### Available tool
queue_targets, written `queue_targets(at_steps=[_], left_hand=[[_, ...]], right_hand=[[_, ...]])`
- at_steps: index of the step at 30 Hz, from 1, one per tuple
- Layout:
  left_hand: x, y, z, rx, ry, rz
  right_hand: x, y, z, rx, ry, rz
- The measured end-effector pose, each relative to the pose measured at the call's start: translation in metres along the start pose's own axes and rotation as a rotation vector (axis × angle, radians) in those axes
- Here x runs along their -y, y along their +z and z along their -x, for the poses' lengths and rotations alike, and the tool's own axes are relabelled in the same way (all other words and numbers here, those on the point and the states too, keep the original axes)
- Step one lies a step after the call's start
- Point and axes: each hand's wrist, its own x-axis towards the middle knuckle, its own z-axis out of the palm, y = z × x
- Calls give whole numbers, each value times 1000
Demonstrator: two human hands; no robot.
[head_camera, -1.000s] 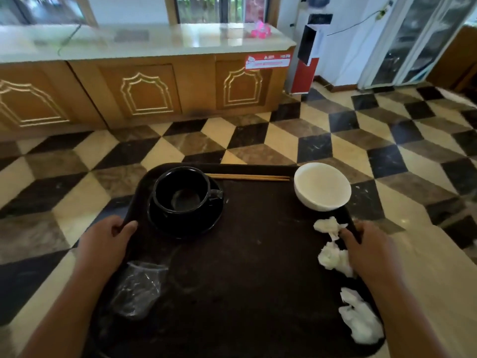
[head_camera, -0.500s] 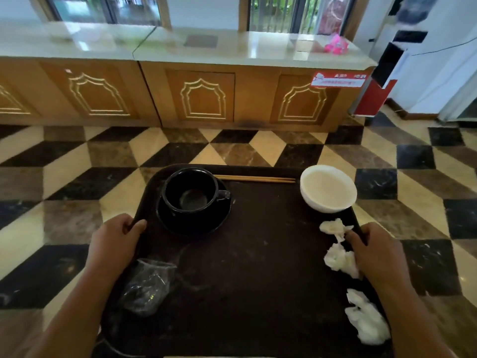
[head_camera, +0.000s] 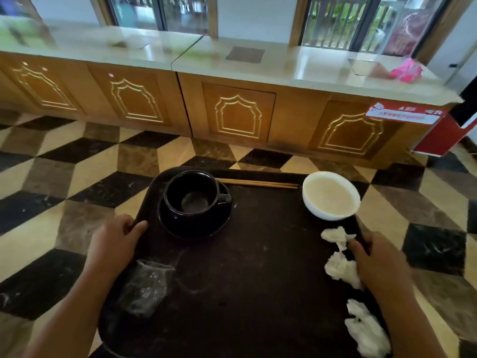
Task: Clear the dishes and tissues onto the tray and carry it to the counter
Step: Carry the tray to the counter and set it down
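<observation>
I hold a dark brown tray (head_camera: 245, 280) in the air over the floor. My left hand (head_camera: 113, 244) grips its left rim and my right hand (head_camera: 374, 262) grips its right rim. On the tray stand a black cup (head_camera: 192, 195) on a black saucer (head_camera: 193, 223), a white bowl (head_camera: 331, 195) at the far right corner, and wooden chopsticks (head_camera: 255, 183) along the far edge. Crumpled white tissues (head_camera: 340, 267) lie along the right side, one more tissue (head_camera: 366, 329) nearer me. A clear plastic wrapper (head_camera: 147, 288) lies at the left.
A long counter (head_camera: 258, 63) with a pale stone top and wooden panelled fronts runs across ahead, below windows. A pink object (head_camera: 407, 69) sits on its right end. A red stand (head_camera: 444, 135) is at the far right. The floor is checkered marble.
The view has swung left and moved closer to the counter, which now fills the width ahead. Both hands keep the same grip on the tray; its contents have not shifted.
</observation>
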Motion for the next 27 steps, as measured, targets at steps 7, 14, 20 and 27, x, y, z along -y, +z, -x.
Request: queue_targets(at_steps=[7,14,20,27], left_hand=[[-45,20,-89,-12,-61,9],[-78,44,-207,16,-103,36],[-99,66,-349,1,-80,71],[-134,63,-510,17,-96,87]], right_hand=[[55,12,-119,13,-92,36],[120,49,-228,29,-117,78],[204,88,-330,51,-91,22],[310,128,-446,29,-42,3]])
